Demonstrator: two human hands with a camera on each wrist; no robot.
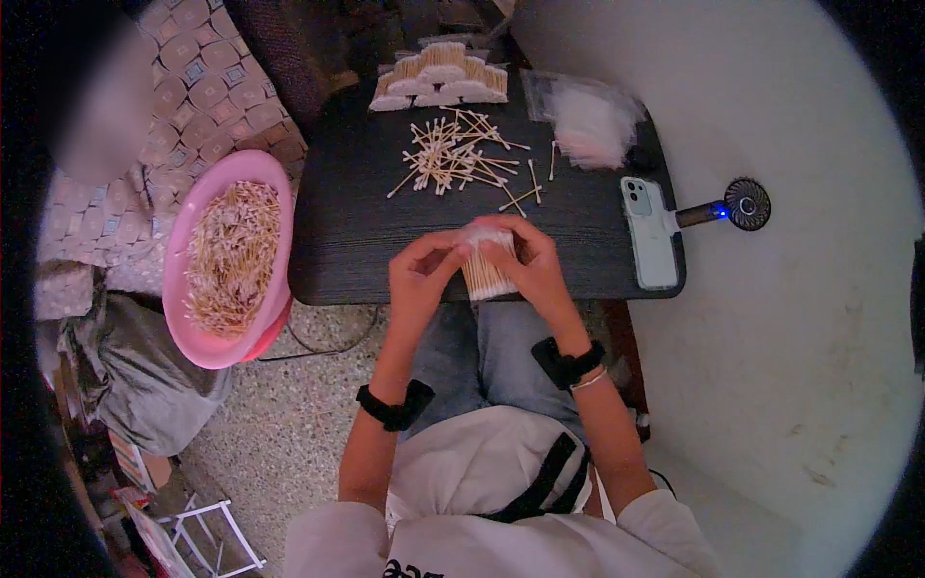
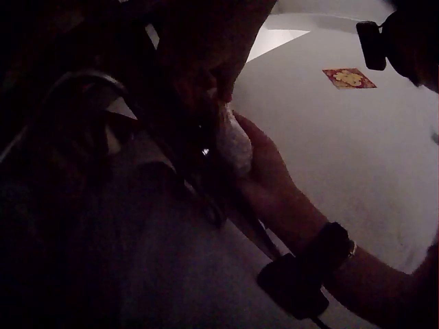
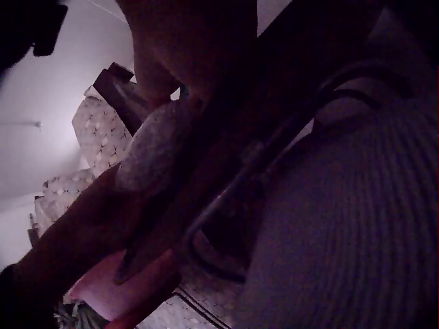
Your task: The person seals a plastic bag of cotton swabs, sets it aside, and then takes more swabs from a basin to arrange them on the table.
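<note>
Between both hands, at the table's near edge, is a clear packet of cotton swabs [image 1: 488,274], its white tips toward the person. My left hand [image 1: 424,268] pinches the packet's left side near its top with thumb and fingers. On the other side my right hand [image 1: 532,262] grips it, thumb on the front and fingers over the top edge. The packet's rounded white end [image 2: 234,145] shows in the dark left wrist view, and its pale side [image 3: 154,147] in the right wrist view. Beyond the hands lies a loose heap of cotton swabs [image 1: 448,154].
Filled swab packets [image 1: 441,75] are stacked at the back of the black table [image 1: 356,222]. Empty plastic bags [image 1: 590,120] lie at the back right, above a phone [image 1: 649,231] and a small fan [image 1: 747,204]. A pink basin [image 1: 173,260] of swabs stands left.
</note>
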